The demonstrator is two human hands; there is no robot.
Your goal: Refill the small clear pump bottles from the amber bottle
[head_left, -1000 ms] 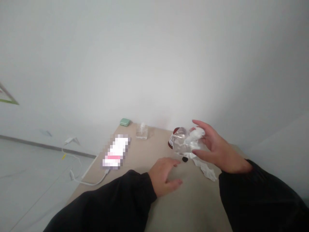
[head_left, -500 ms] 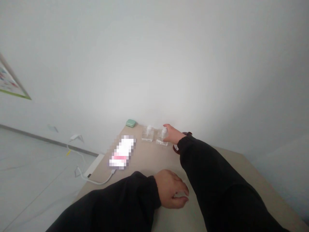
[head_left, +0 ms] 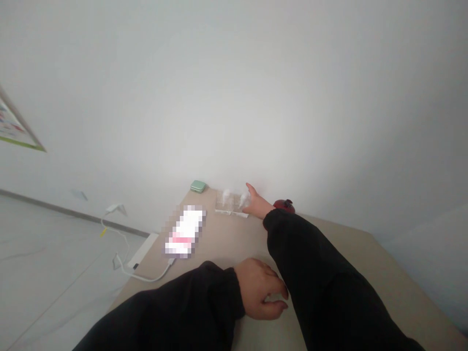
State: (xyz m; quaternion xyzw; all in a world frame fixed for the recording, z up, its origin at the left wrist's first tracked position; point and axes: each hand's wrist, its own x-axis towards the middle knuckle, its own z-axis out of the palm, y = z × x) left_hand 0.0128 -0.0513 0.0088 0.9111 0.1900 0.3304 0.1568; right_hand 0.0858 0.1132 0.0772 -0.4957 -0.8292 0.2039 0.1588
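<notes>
Two clear square bottles with white tops stand side by side near the wall, the left bottle [head_left: 221, 207] and the right bottle [head_left: 238, 209], apparently touching. My right hand [head_left: 258, 204] is around the right side of the right bottle, one finger raised behind it; some of its fingers are hidden. Close to the table's front, my left hand [head_left: 259, 290] rests with fingers curved and a gap between thumb and forefinger, nothing visible in it. A dark red object [head_left: 284, 206] with a black top sits beyond my right wrist, partly covered by the sleeve.
A lit phone [head_left: 185, 231], blurred out, lies on the table [head_left: 226, 239] at left with a white cable [head_left: 155, 279] running off the edge. A small green case [head_left: 198, 186] sits at the back left corner. The wall [head_left: 234, 97] rises right behind.
My right hand has slid the right bottle leftward, up against the left one. More of the dark red object shows now. My left hand has hardly moved.
</notes>
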